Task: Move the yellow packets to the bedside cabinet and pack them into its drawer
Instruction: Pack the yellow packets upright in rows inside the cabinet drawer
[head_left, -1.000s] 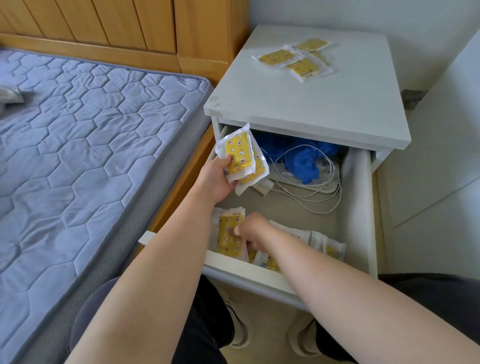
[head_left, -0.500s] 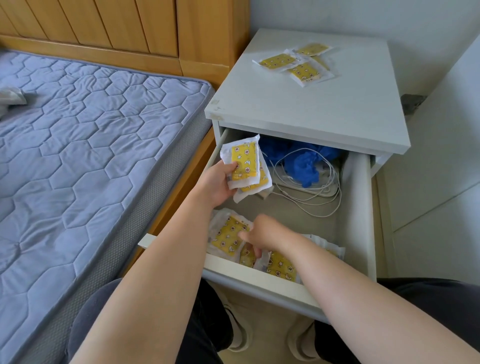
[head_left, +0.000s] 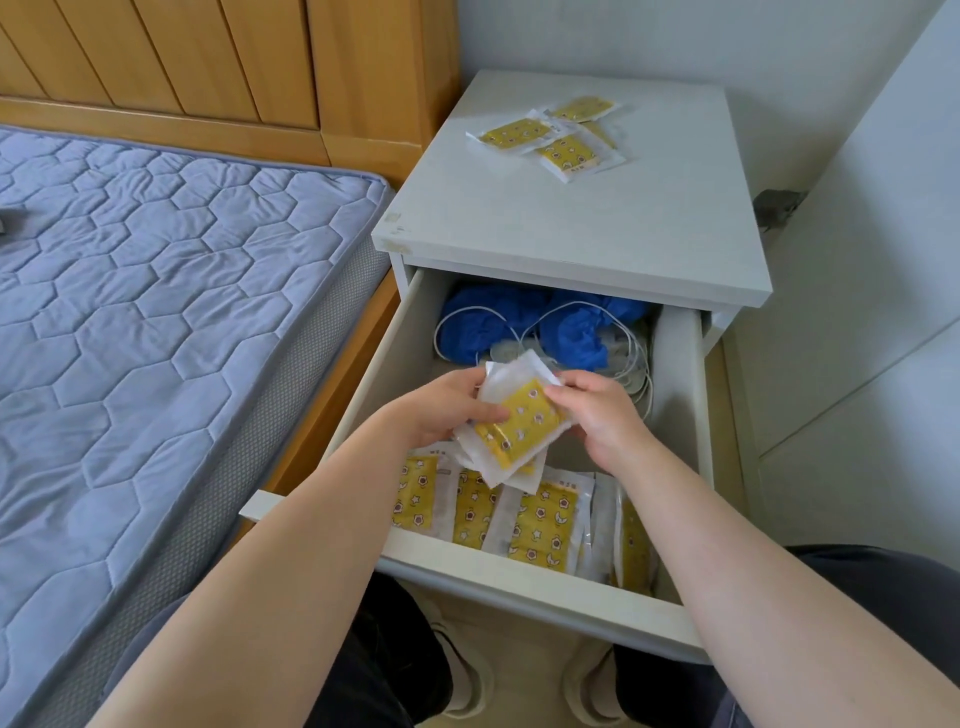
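Observation:
Over the open drawer (head_left: 524, 584) of the white bedside cabinet (head_left: 582, 228), both hands meet on a small stack of yellow packets (head_left: 519, 428). My left hand (head_left: 447, 410) grips the stack from the left. My right hand (head_left: 597, 410) pinches its top right edge. Several yellow packets (head_left: 540, 519) stand in a row along the drawer's front. Three more packets (head_left: 556, 137) lie loose on the cabinet top near the back.
Blue fabric (head_left: 566, 325) and white cables (head_left: 631, 358) fill the back of the drawer. The bed with a blue quilted mattress (head_left: 156, 312) lies to the left, against a wooden headboard (head_left: 208, 62). A white wardrobe panel (head_left: 857, 312) stands at the right.
My right hand left the packets at the drawer's front and rose to the stack. My left hand brought the stack down and toward the drawer's middle.

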